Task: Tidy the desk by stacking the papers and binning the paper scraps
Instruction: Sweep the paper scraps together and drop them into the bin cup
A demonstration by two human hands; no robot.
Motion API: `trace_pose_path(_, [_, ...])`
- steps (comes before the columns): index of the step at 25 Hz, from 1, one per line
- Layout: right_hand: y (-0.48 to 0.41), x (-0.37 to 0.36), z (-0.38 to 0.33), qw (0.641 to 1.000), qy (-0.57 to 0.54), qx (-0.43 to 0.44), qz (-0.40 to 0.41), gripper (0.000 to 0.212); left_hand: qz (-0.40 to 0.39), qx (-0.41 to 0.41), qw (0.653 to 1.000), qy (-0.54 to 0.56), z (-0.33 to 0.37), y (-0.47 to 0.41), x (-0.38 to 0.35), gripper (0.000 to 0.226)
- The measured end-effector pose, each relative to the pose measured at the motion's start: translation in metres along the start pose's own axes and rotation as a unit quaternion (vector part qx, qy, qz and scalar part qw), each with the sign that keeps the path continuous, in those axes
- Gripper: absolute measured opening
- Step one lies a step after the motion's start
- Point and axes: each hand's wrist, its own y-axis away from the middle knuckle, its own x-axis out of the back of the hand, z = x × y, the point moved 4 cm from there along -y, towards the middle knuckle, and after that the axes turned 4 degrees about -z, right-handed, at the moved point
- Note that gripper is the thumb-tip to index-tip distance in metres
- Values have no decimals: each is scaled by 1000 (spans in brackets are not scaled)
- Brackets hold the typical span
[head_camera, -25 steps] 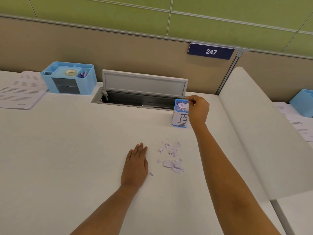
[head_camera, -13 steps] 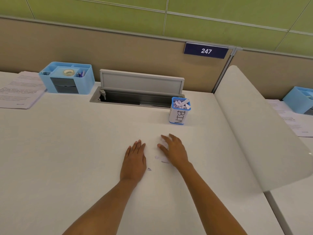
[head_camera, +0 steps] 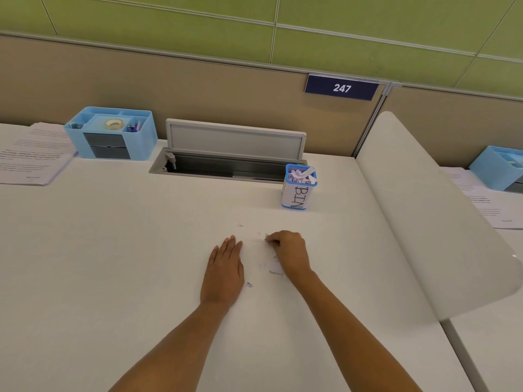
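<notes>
Now: right hand (head_camera: pixel 288 251), back from the bin (head_camera: pixel 297 190) at 1 o'clock, fingers curled, pinching paper scraps (head_camera: pixel 275 271). Left hand (head_camera: pixel 225 271) flat, fingers straight, at 9 o'clock of them. Papers (head_camera: pixel 31 157) stacked, 10 o'clock. Another binning trip likely due.

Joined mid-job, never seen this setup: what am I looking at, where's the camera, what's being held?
No machine here: a person's two bare hands, seen from one head-worn camera looking forward and down. The left hand lies flat on the white desk. The right hand curls its fingers in a grip on some of the paper scraps; others lie loose beside it. Behind stands a small blue bin marked BIN, with scraps in it. Printed papers lie far left, beside a blue organiser.
</notes>
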Motion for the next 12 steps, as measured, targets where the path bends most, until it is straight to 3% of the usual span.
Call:
trace_pose_path(3, [-26, 38, -4, 988, -78, -87, 102, 18, -1, 0, 1000, 1, -1, 0, -1, 50])
trace_pose_path(7, [-78, 86, 0, 975, -70, -153, 147, 31, -1, -2, 1000, -5, -1, 0, -1, 50])
trace_pose_path(12, [-127, 99, 15, 984, 28, -175, 22, 33, 0, -5, 1000, -5, -1, -1, -3, 50])
